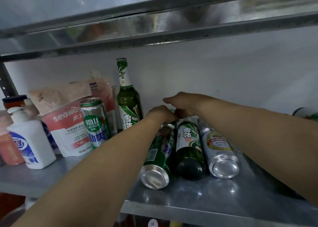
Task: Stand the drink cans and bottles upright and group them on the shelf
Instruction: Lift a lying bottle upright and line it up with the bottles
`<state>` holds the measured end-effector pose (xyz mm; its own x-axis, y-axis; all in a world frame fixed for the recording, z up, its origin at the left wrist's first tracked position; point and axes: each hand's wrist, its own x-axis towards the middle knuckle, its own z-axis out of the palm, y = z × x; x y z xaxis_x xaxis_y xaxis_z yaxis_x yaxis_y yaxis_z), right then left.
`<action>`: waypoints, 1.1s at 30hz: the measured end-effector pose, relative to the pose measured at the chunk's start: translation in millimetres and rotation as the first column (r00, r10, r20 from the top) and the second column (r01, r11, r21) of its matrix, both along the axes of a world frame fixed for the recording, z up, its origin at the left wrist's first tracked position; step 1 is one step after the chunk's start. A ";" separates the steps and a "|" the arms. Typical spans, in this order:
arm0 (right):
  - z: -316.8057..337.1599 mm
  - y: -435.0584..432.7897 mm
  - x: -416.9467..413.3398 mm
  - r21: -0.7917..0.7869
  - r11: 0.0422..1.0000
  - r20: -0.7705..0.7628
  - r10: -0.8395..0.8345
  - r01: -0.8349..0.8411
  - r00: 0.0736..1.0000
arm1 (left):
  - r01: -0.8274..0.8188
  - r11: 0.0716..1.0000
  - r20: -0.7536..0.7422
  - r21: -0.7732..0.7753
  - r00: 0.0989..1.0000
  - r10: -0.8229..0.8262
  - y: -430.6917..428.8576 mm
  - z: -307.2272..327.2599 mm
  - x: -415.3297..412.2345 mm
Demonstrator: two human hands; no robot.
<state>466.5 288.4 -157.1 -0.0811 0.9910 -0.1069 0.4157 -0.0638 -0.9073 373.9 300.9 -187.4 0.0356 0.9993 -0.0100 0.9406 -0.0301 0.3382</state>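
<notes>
I'm reaching my left hand [161,114] and right hand [182,104] over the lying bottle's [189,145] neck at the shelf's [206,201] back; I cannot tell their grips. Lifting neck-first, pivoting on its base, seems best.

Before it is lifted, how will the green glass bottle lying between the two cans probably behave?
The lying bottle is round, so it may roll if the green can or silver can beside it shifts. It looks like glass: probably heavy, breakable. The metal shelf looks smooth, so it may slide.
</notes>
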 end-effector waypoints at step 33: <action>32.8 -8.8 -1.4 0.323 0.946 0.050 -0.054 0.035 0.997 | -0.153 0.933 0.695 0.327 0.708 -0.127 -5.4 3.5 -6.3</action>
